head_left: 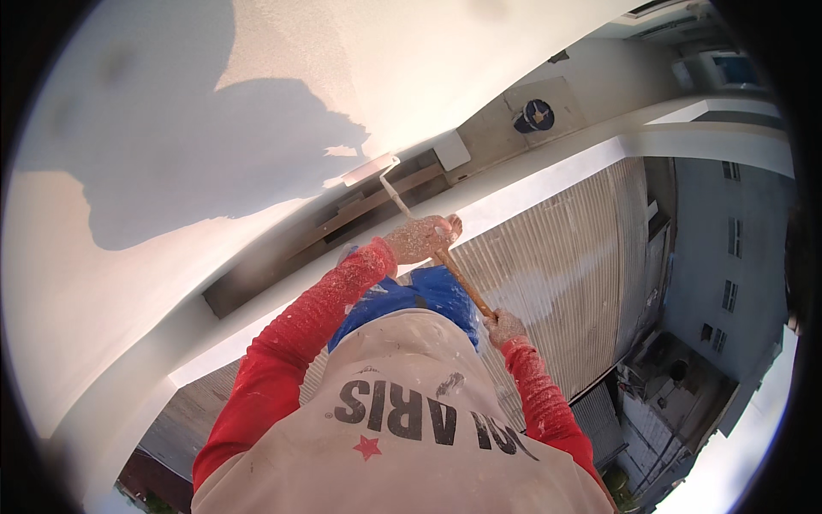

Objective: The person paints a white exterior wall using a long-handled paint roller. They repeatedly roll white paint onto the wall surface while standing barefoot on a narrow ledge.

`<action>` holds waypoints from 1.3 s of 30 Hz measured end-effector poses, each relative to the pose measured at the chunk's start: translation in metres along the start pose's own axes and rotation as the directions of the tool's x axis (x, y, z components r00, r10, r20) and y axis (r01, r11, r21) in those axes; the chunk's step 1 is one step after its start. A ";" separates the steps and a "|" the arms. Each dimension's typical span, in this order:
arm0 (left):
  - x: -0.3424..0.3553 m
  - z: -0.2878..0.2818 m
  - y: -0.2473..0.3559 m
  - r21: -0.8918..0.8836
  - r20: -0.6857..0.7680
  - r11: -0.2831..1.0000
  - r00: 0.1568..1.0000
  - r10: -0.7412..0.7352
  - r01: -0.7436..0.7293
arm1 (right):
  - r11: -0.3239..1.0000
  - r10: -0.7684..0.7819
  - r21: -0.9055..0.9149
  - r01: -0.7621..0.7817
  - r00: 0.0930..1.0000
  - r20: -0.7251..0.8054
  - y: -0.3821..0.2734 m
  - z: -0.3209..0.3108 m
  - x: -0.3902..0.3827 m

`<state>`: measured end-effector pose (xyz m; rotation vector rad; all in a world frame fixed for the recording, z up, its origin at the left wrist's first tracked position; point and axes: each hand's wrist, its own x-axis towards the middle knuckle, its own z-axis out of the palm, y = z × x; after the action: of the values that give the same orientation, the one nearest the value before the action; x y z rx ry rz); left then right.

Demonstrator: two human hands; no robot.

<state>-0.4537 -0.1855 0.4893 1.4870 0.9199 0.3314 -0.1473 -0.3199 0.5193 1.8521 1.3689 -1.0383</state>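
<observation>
Both my hands grip the wooden pole of a paint roller [465, 281]. My left hand [424, 238], speckled with white paint, is wrapped round it at the upper part, near the pale roller frame. Lower down, at the pole's end, my right hand [505, 328] is closed on it. The white roller head [368, 170] lies against the pale wall [411, 68], or very close to it, at the edge of a shadow. Paint spatters my red sleeves.
A dark bucket [537, 116] stands on the walkway floor at the far right. Beside the wall lies a long plank [377, 206]. A white parapet [548, 182] runs along my side, with a corrugated roof [556, 248] beyond it and a grey building [728, 248] further right.
</observation>
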 end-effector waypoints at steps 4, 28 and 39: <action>0.043 0.034 -0.190 -0.061 -0.147 0.828 0.815 -0.560 0.557 | 0.997 -0.013 0.073 0.014 1.000 -0.008 -0.007 -0.011 -0.037; 0.008 0.089 -0.079 -0.960 0.107 -0.278 0.943 -0.314 0.017 | 0.925 0.292 -0.111 -0.362 0.869 -0.399 0.160 0.027 -0.251; -0.085 0.059 0.062 -0.941 0.334 0.022 0.937 -0.102 0.338 | 0.838 0.546 0.205 -0.506 0.788 -0.285 0.288 0.173 -0.249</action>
<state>-0.4459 -0.2799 0.5641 -0.0373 0.4735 0.4536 0.0487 -0.6658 0.6506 2.3945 0.8657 -0.5339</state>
